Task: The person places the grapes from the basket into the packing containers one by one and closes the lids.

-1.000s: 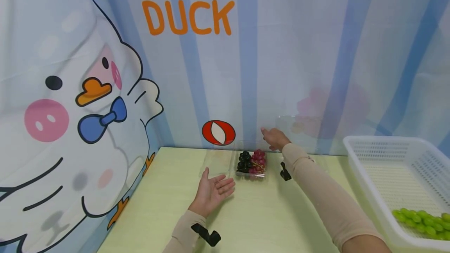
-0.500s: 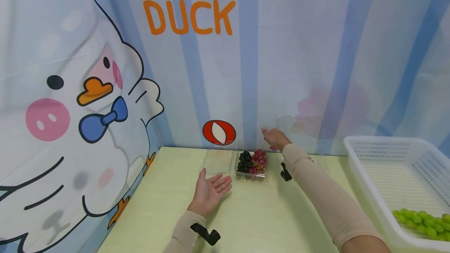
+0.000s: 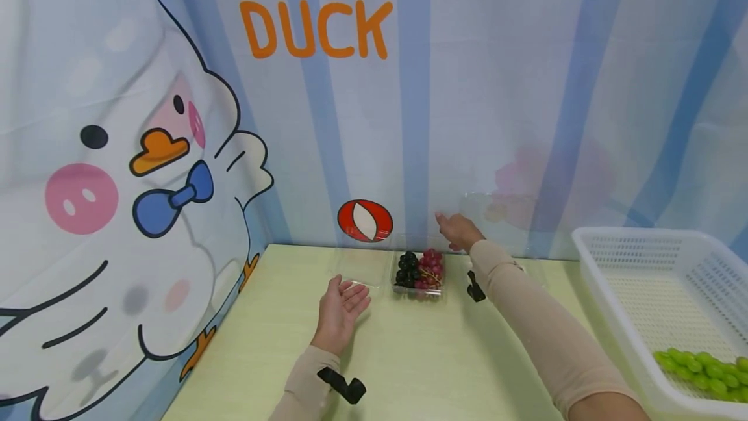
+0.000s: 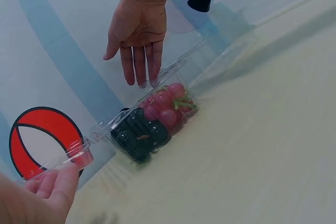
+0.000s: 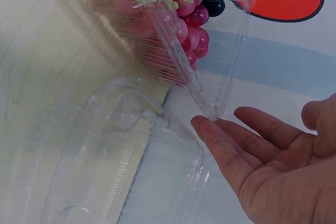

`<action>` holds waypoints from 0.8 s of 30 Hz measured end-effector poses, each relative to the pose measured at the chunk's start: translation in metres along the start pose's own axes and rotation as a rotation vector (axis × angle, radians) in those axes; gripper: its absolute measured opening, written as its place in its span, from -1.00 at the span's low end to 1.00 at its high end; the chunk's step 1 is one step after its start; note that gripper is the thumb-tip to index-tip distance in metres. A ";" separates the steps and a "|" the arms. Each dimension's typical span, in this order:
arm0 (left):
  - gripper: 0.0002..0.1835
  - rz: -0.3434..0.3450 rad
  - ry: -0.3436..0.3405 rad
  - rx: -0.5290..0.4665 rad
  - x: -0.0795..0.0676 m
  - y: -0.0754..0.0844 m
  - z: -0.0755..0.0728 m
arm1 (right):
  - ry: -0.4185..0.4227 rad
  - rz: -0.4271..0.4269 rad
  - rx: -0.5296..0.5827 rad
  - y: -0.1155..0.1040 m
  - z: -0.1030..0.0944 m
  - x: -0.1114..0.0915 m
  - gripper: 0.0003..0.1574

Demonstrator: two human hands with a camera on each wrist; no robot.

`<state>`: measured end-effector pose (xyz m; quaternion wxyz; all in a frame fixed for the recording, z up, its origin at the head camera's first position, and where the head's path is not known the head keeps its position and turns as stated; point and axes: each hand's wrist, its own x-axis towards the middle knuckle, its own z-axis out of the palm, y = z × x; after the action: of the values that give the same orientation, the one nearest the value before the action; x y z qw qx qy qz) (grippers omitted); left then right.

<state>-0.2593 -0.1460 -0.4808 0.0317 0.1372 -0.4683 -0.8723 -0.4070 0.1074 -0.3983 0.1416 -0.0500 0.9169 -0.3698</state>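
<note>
A clear plastic clamshell box [image 3: 417, 291] stands near the back of the table, holding dark grapes [image 4: 139, 137] on its left and red grapes [image 4: 165, 108] on its right. Its transparent lid [image 3: 362, 265] extends out to the left. My left hand [image 3: 341, 317] is at the lid's front edge, palm turned up and fingers nearly straight. In the left wrist view its fingertips are against the lid edge, partly seen through plastic. My right hand [image 5: 283, 161] reaches behind the box; its extended fingertips are right at the box's rim corner, and nothing is gripped.
Another clear plastic container [image 5: 126, 135] stands right of the grape box, partly behind the right forearm. A white perforated basket [image 3: 619, 317] with green grapes [image 3: 701, 369] stands at the right edge. A printed fabric backdrop [image 3: 456, 83] rises directly behind the table [image 3: 426, 356].
My left hand has shifted left from beside the grape box to the lid's front edge, its fingers drawing closer together. The lid's front edge looks slightly raised. My right hand stays put.
</note>
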 end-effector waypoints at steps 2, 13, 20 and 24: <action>-0.47 0.059 0.071 0.053 0.002 0.002 0.003 | 0.001 0.004 0.004 -0.001 0.000 -0.001 -0.16; -0.74 0.258 0.287 0.086 0.015 0.006 0.011 | 0.015 -0.004 0.012 0.001 0.001 0.002 -0.16; -0.77 0.324 0.310 0.116 0.018 0.006 0.014 | 0.022 -0.012 0.024 0.004 0.002 0.005 -0.14; -0.72 0.341 0.303 0.150 0.018 0.008 0.015 | 0.019 -0.020 0.026 0.003 0.001 0.004 -0.15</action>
<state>-0.2812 -0.1414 -0.4701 0.2379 0.1874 -0.5381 -0.7866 -0.4107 0.1080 -0.4025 0.1299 -0.0539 0.9129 -0.3833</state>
